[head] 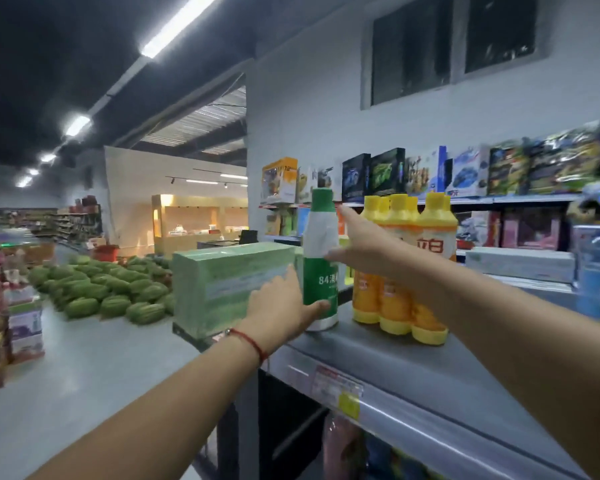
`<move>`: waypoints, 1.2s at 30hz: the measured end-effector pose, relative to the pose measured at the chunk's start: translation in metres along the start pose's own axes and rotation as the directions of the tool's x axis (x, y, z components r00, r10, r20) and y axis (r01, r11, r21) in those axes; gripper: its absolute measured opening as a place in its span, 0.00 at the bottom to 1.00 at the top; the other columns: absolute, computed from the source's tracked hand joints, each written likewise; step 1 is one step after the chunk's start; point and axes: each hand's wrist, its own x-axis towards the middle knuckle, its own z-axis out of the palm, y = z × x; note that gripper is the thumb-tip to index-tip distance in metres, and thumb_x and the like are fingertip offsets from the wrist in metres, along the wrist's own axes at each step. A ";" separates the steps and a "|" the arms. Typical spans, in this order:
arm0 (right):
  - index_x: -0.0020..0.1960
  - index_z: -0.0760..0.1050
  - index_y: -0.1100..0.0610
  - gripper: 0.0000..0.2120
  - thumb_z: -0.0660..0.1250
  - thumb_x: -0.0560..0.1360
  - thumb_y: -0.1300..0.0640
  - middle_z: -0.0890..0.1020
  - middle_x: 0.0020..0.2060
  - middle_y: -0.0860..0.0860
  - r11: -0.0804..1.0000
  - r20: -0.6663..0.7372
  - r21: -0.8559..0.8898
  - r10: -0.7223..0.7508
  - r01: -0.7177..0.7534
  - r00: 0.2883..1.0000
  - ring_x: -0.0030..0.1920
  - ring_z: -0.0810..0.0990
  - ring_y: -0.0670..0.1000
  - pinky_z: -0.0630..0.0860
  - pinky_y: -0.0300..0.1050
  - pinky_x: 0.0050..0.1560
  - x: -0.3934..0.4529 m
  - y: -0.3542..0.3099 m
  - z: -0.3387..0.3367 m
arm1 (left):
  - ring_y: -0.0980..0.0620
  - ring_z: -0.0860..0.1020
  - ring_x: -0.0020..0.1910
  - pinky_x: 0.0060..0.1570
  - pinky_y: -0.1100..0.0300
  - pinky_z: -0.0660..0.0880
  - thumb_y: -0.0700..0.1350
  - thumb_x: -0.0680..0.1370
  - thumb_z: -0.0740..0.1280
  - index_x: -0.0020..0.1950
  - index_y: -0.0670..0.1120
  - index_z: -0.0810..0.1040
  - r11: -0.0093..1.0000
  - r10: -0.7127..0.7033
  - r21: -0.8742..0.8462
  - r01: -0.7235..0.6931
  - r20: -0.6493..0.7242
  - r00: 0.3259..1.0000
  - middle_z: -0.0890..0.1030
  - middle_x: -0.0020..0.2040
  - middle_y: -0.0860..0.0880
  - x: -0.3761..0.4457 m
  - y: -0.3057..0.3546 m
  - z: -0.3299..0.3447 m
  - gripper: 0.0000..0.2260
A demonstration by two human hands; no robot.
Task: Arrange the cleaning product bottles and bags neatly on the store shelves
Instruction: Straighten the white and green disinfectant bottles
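Forearms: both reach in from the bottom of the view, up over the front edge of the shelf (413, 368).
Left hand (281, 313): fingers spread and laid flat on the face of the green box (229, 285), thumb stretched across to the foot of the green-and-white bottle (321, 261); nothing is clamped, and a red cord sits at the wrist.
Right hand (364, 244): fingers apart and mostly straight, resting against the upper right side of that bottle, forefinger pointing up past its shoulder; a touch, not a grasp.
Why held so: my guess is that the two open hands steady the bottle and nudge it into line.
Task's thing: upright on the shelf between the two hands, green cap, white shoulder, green lower band printed "84", base close to the shelf's left end.
Just beyond the right fingers: yellow bottles (402, 268), capped, bunched upright in a tight cluster.
Beyond the left fingers: the box juts past the shelf end.
Farther out: melons (104, 289) heaped on the floor, blurred.
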 end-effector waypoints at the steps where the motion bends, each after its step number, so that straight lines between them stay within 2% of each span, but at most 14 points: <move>1: 0.77 0.58 0.54 0.35 0.73 0.76 0.59 0.76 0.63 0.54 0.996 -0.004 0.083 0.038 -0.038 0.999 0.50 0.78 0.45 0.73 0.28 0.43 0.012 -0.001 0.006 | 0.41 0.78 0.63 0.57 0.48 0.77 0.73 0.71 0.66 0.75 0.50 0.63 0.997 0.011 -0.076 -0.011 0.009 1.000 0.78 0.66 0.44 0.015 -0.004 0.008 0.41; 2: 0.76 0.57 0.55 0.35 0.72 0.76 0.60 0.76 0.59 0.52 0.987 -0.003 0.148 0.068 -0.067 0.998 0.45 0.75 0.42 0.71 0.25 0.36 0.023 -0.001 0.011 | 0.42 0.80 0.60 0.54 0.48 0.78 0.73 0.69 0.67 0.72 0.52 0.64 0.984 0.042 -0.175 -0.038 0.019 0.999 0.80 0.62 0.46 0.028 -0.008 0.017 0.39; 3: 0.76 0.57 0.54 0.36 0.73 0.75 0.60 0.76 0.58 0.52 0.973 0.001 0.209 0.095 -0.093 0.995 0.45 0.75 0.43 0.72 0.27 0.34 0.031 -0.001 0.018 | 0.43 0.81 0.56 0.51 0.50 0.78 0.71 0.69 0.69 0.69 0.54 0.65 0.954 0.075 -0.292 -0.062 0.034 0.997 0.81 0.58 0.49 0.037 -0.010 0.023 0.36; 6: 0.73 0.63 0.55 0.32 0.74 0.74 0.58 0.77 0.60 0.55 0.927 -0.012 0.347 0.159 -0.145 0.987 0.53 0.79 0.49 0.77 0.39 0.47 0.044 0.004 0.036 | 0.54 0.79 0.46 0.48 0.55 0.75 0.57 0.74 0.74 0.65 0.54 0.66 0.783 0.176 -0.615 -0.096 0.070 0.982 0.79 0.49 0.54 0.049 -0.012 0.040 0.26; 9: 0.72 0.66 0.54 0.31 0.75 0.74 0.57 0.79 0.59 0.54 0.888 -0.043 0.431 0.198 -0.160 0.979 0.55 0.81 0.50 0.80 0.44 0.52 0.039 0.001 0.042 | 0.53 0.81 0.50 0.57 0.50 0.79 0.54 0.71 0.77 0.61 0.53 0.70 0.611 0.256 -0.785 -0.105 0.071 0.964 0.81 0.51 0.52 0.054 -0.019 0.045 0.24; 12: 0.73 0.67 0.55 0.27 0.72 0.77 0.53 0.81 0.59 0.53 0.875 -0.074 0.466 0.184 -0.129 0.980 0.56 0.81 0.50 0.79 0.47 0.57 0.018 -0.015 0.032 | 0.50 0.83 0.54 0.58 0.42 0.79 0.61 0.66 0.78 0.61 0.57 0.73 0.447 0.358 -0.880 -0.158 0.014 0.934 0.83 0.55 0.50 0.045 -0.029 0.037 0.28; 15: 0.76 0.64 0.54 0.32 0.70 0.77 0.45 0.81 0.61 0.53 0.826 -0.129 0.549 0.231 -0.124 0.964 0.59 0.82 0.52 0.78 0.53 0.62 -0.018 -0.029 0.025 | 0.53 0.84 0.54 0.56 0.48 0.82 0.52 0.74 0.76 0.62 0.57 0.73 0.251 0.466 -0.947 -0.202 -0.065 0.883 0.84 0.55 0.51 0.006 -0.033 0.014 0.20; 17: 0.73 0.69 0.57 0.27 0.68 0.78 0.47 0.83 0.58 0.54 0.740 -0.111 0.664 0.233 -0.103 0.966 0.57 0.83 0.53 0.79 0.54 0.59 -0.056 -0.035 0.031 | 0.53 0.84 0.55 0.54 0.50 0.82 0.51 0.75 0.75 0.66 0.55 0.71 0.118 0.558 -0.970 -0.212 -0.112 0.822 0.84 0.57 0.51 -0.023 -0.035 0.005 0.22; 19: 0.69 0.73 0.59 0.21 0.66 0.78 0.53 0.84 0.55 0.57 0.652 -0.134 0.756 0.249 -0.064 0.959 0.54 0.84 0.55 0.81 0.53 0.56 -0.100 -0.039 0.049 | 0.50 0.84 0.56 0.54 0.47 0.82 0.52 0.74 0.75 0.69 0.52 0.69 -0.001 0.614 -0.990 -0.138 -0.110 0.782 0.83 0.59 0.50 -0.056 -0.036 0.007 0.27; 22: 0.68 0.74 0.56 0.20 0.67 0.76 0.59 0.84 0.56 0.58 0.616 -0.315 0.786 0.335 0.047 0.888 0.54 0.84 0.57 0.81 0.53 0.52 -0.176 -0.041 0.077 | 0.49 0.83 0.59 0.54 0.50 0.82 0.53 0.74 0.73 0.71 0.54 0.68 -0.113 0.741 -0.992 0.050 -0.051 0.670 0.83 0.62 0.50 -0.106 -0.029 0.024 0.28; 26: 0.73 0.70 0.53 0.31 0.73 0.71 0.59 0.81 0.63 0.56 0.621 -0.477 0.782 0.553 0.044 0.683 0.59 0.83 0.58 0.81 0.55 0.54 -0.276 -0.048 0.103 | 0.46 0.83 0.61 0.55 0.49 0.81 0.58 0.74 0.69 0.68 0.53 0.74 -0.121 0.823 -0.935 0.333 0.093 0.560 0.83 0.62 0.49 -0.181 -0.008 0.058 0.24; 30: 0.72 0.71 0.48 0.34 0.77 0.69 0.58 0.80 0.64 0.53 0.662 -0.562 0.744 0.692 -0.090 0.453 0.61 0.82 0.55 0.81 0.54 0.54 -0.362 -0.060 0.135 | 0.42 0.82 0.62 0.64 0.38 0.74 0.67 0.75 0.66 0.69 0.50 0.77 0.000 0.835 -0.789 0.614 0.339 0.435 0.83 0.63 0.44 -0.265 0.007 0.083 0.29; 33: 0.71 0.73 0.46 0.32 0.77 0.69 0.58 0.81 0.62 0.49 0.628 -0.569 0.765 0.764 -0.147 0.303 0.60 0.83 0.52 0.81 0.53 0.55 -0.421 -0.068 0.162 | 0.39 0.82 0.60 0.66 0.35 0.73 0.68 0.73 0.62 0.68 0.47 0.79 0.124 0.834 -0.614 0.779 0.489 0.253 0.83 0.61 0.41 -0.322 0.012 0.091 0.32; 36: 0.70 0.74 0.50 0.26 0.72 0.73 0.59 0.82 0.62 0.50 0.500 -0.486 0.862 0.860 -0.076 0.153 0.59 0.84 0.52 0.80 0.51 0.55 -0.479 -0.078 0.185 | 0.41 0.84 0.56 0.59 0.40 0.79 0.66 0.77 0.56 0.63 0.45 0.81 0.261 0.814 -0.457 0.850 0.577 0.060 0.85 0.58 0.40 -0.374 0.016 0.098 0.30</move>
